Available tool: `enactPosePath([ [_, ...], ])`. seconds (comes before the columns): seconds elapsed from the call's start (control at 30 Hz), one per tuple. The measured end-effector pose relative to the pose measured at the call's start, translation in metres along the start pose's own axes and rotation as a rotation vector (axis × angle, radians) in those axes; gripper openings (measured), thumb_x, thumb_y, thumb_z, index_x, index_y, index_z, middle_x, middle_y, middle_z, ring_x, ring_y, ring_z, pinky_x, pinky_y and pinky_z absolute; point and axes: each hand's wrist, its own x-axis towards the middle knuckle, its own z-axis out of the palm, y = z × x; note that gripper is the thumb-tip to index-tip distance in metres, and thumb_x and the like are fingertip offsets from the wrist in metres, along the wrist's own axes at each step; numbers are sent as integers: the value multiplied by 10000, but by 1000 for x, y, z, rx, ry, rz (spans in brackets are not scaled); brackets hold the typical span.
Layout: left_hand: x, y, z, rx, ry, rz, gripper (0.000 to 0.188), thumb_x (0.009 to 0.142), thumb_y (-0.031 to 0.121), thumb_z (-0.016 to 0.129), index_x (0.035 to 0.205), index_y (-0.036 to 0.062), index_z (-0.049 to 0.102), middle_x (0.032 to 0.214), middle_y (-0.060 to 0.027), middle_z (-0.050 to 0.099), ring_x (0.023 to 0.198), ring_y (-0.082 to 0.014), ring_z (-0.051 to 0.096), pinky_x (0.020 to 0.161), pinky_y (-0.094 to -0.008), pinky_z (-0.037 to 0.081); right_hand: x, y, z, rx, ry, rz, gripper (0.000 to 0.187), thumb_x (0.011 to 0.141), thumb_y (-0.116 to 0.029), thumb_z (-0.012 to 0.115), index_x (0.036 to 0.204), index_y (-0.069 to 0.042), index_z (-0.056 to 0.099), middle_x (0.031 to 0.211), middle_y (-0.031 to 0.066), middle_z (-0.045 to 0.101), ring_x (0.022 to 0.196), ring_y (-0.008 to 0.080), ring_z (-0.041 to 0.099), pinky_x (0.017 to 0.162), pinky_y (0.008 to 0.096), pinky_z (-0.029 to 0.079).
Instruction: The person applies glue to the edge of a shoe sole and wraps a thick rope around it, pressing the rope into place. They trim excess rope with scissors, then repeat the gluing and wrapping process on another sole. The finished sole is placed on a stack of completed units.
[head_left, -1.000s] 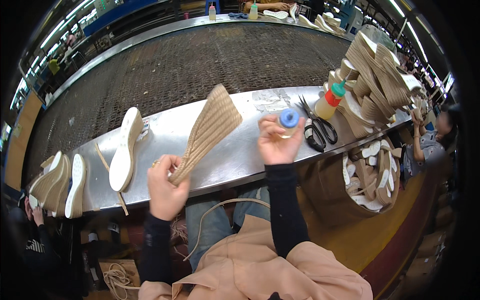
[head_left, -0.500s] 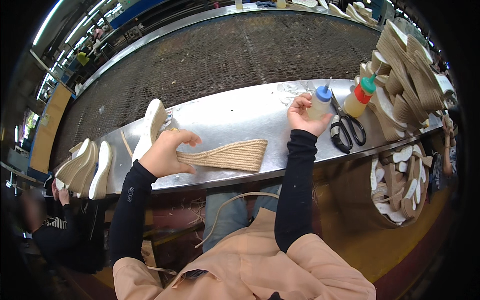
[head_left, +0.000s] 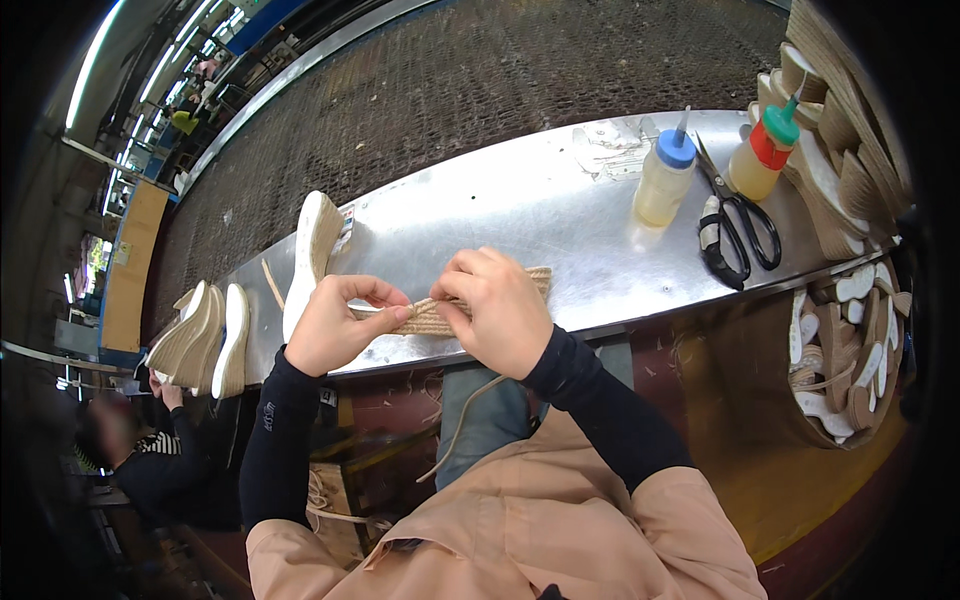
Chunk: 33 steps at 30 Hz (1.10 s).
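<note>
While both hands work close together at the near edge of the metal bench (head_left: pixel 560 205), the rope-covered wedge sole (head_left: pixel 430 322) lies on the bench beneath them, its thin end toward the left and its thick end showing to the right of the fingers. The left hand (head_left: pixel 335 322) has its thumb and forefinger pinched on the rope edge near the thin end; the right hand (head_left: pixel 500 305) has its thumb and bent fingers pinched on the same edge just beside it. What lies right under the right fingertips is hidden.

The sole looks light and stiff, with a dry, rough rope face that should grip well and hardly slip. Its body seems hard to break, though the rope strands could fray or lift if picked at. The thick right end looks the steadiest place to hold; the thin end suits a fingertip pinch.

Of writing, the left sleeve (head_left: pixel 275 450) bears small pale lettering. A little printed card (head_left: pixel 347 230) sits against the far right side of the white-topped sole (head_left: pixel 313 235), too small to read. To the right, the blue-capped bottle (head_left: pixel 660 190) shows no label that can be made out, and the green-capped bottle (head_left: pixel 758 165) wears a red band without legible words. The scissors (head_left: pixel 738 230) show no readable mark.
</note>
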Motion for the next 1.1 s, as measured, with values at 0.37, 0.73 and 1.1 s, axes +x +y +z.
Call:
enactPosePath([
  [0.37, 5, 5, -2, 35, -42, -97, 155, 803, 139, 710, 799, -11, 669, 706, -19, 648, 667, -59, 584, 634, -233, 481, -6, 5, 6, 18, 97, -39, 56, 712, -43, 668, 747, -45, 625, 792, 54, 577, 751, 238, 543, 657, 346, 444],
  [0.73, 8, 3, 2, 73, 1, -116, 139, 763, 126, 701, 769, -8, 666, 640, -17, 616, 651, -63, 566, 620, -231, 467, -6, 6, 6, 6, 101, -38, 63, 710, -56, 668, 741, -45, 614, 796, 53, 575, 750, 233, 546, 666, 344, 444],
  [1.1, 5, 5, -2, -39, -38, -75, 113, 771, 84, 712, 814, -15, 678, 712, -30, 660, 687, -72, 601, 649, -234, 487, -7, 6, 8, 25, 96, -40, 69, 724, -75, 640, 748, -51, 580, 803, 66, 537, 791, 248, 527, 705, 361, 428],
])
